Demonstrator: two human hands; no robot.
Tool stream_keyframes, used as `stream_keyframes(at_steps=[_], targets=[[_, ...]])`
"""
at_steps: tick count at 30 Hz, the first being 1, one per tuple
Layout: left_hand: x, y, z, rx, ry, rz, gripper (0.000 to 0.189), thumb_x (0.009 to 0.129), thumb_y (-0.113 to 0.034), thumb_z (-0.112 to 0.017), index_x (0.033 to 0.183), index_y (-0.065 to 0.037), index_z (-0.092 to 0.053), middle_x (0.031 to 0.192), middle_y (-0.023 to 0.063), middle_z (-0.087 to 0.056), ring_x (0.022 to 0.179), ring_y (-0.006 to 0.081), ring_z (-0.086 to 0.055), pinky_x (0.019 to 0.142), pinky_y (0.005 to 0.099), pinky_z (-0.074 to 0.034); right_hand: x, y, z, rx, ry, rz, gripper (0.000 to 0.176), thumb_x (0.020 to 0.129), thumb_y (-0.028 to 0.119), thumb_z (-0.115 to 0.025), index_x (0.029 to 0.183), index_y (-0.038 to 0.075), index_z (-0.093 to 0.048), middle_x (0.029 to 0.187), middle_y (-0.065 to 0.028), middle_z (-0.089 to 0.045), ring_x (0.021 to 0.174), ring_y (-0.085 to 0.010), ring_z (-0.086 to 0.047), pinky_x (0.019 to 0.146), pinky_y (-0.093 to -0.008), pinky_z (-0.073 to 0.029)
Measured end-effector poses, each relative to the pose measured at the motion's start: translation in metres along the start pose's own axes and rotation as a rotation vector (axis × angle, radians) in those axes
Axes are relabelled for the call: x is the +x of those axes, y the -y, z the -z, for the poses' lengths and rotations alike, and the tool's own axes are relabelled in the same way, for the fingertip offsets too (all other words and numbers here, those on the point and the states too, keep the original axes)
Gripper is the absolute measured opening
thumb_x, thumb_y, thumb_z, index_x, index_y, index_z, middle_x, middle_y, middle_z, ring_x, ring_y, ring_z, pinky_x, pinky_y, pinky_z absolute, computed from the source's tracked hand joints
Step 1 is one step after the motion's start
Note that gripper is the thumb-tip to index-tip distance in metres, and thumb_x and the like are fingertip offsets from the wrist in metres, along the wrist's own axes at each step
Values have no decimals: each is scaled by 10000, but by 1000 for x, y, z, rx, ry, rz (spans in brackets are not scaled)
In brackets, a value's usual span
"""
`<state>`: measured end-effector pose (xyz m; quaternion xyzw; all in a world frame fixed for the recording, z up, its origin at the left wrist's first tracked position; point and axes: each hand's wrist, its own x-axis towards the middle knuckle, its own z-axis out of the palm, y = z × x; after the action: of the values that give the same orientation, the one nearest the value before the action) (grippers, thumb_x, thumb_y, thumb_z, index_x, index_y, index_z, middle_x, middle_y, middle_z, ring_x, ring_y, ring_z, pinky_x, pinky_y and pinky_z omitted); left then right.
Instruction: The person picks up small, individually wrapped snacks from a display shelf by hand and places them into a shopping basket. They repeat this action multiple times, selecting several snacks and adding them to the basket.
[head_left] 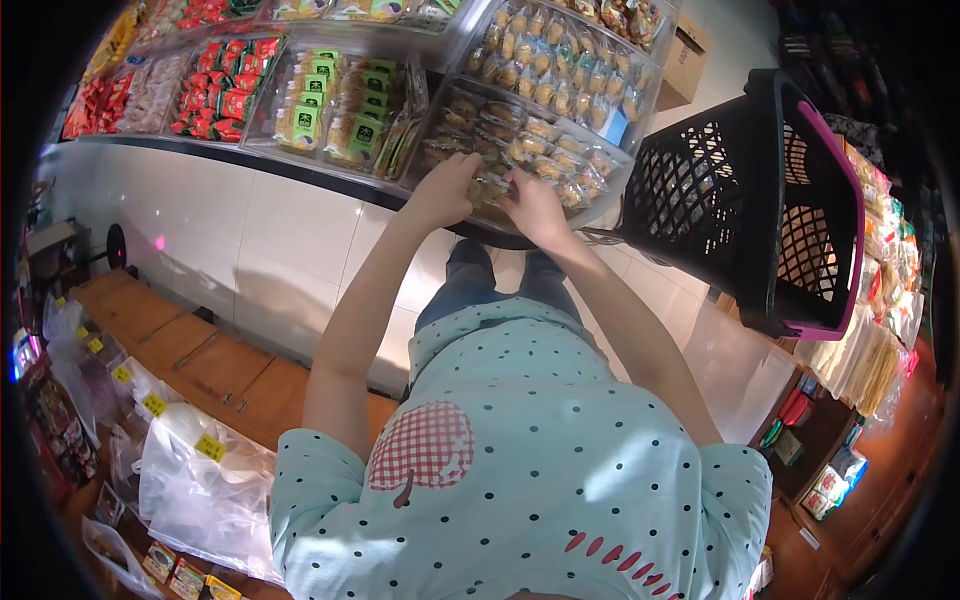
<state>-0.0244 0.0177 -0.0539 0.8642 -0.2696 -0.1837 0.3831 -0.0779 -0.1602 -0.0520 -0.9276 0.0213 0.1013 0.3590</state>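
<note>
Both hands are low in a clear bin of individually wrapped round cookies (560, 150), near its front edge. My left hand (447, 190) is curled, with its fingertips on a wrapped cookie (488, 191) in clear film. From the other side, my right hand (535, 207) pinches the film of the same packet between thumb and fingers. More wrapped cookies lie just beyond both hands, some darker on the left and paler on the right. Parts of the fingertips are hidden by the hands and the shiny film.
A black shopping basket (690, 190) with a pink handle (850, 220) stands right of the bin. Leftward are bins of green-labelled packets (305, 110) and red packets (220, 90). A cardboard box (683, 65) sits behind, and a wooden ledge (190, 335) at lower left.
</note>
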Motion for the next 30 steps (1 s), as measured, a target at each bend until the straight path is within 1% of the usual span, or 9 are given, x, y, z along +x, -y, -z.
stream_keyframes(at_steps=[5, 7, 8, 10, 14, 17, 20, 25, 30], targets=[[3, -1, -9, 156, 36, 23, 355, 648, 83, -528, 975, -57, -517, 960, 164, -532, 951, 349, -511, 782, 419, -430, -5, 1, -5, -284, -4, 53, 234, 717, 146, -687, 880, 19, -577, 846, -177, -632, 790, -353, -625, 695, -425, -501], [4, -2, -7, 317, -20, -55, 327, 635, 64, -570, 933, -72, -561, 950, 136, -539, 935, 320, -515, 775, 406, -439, -7, -3, -8, -370, -92, 163, 241, 709, 171, -698, 861, 39, -567, 838, -148, -624, 803, -341, -623, 697, -420, -494], [4, -1, -7, 319, -19, -54, 327, 635, 64, -570, 933, -72, -561, 950, 136, -539, 935, 320, -515, 775, 406, -439, -7, -5, -8, -368, -93, 163, 241, 709, 171, -698, 861, 39, -567, 838, -148, -624, 803, -341, -623, 697, -420, -494], [3, -1, -10, 396, -167, -108, 281, 622, 42, -603, 875, -78, -613, 929, 112, -540, 914, 304, -511, 757, 390, -442, -6, -8, -9, -348, -101, 172, 244, 711, 172, -698, 876, 49, -565, 855, -143, -621, 820, -333, -619, 708, -411, -491], [4, 0, -5, 475, -176, -128, 300, 626, -30, -652, 915, -111, -665, 925, 96, -522, 952, 296, -495, 754, 385, -442, -5, -7, -9, -270, -122, 145, 253, 715, 162, -694, 886, 41, -554, 854, -150, -620, 813, -336, -620, 707, -412, -491], [6, 2, 0, 484, -211, -149, 291, 622, -36, -655, 903, -107, -676, 920, 100, -519, 937, 292, -494, 767, 381, -429, -4, -5, -8, -201, -49, 18, 265, 719, 157, -692, 902, 29, -549, 852, -150, -622, 811, -340, -619, 693, -414, -492], [12, 3, 4, 539, -181, -121, 288, 618, -39, -657, 899, -99, -679, 915, 104, -520, 939, 295, -487, 782, 386, -419, -5, -6, -11, -242, -63, 43, 283, 720, 165, -692, 922, 28, -549, 859, -145, -616, 796, -333, -623, 677, -420, -496], [12, -5, 2, 579, -72, -168, 269, 627, -35, -655, 890, -94, -665, 949, 109, -512, 969, 298, -470, 798, 396, -411, -1, -9, -12, -479, -97, 163, 287, 713, 195, -703, 923, 47, -573, 882, -121, -556, 777, -305, -627, 686, -424, -500], [9, -1, 3, 465, -127, -157, 286, 616, -15, -663, 889, -95, -647, 961, 112, -509, 973, 302, -469, 808, 400, -411, -5, -11, 1, -335, -103, 255, 290, 711, 181, -699, 942, 49, -583, 882, -126, -528, 812, -315, -611, 695, -413, -499]])
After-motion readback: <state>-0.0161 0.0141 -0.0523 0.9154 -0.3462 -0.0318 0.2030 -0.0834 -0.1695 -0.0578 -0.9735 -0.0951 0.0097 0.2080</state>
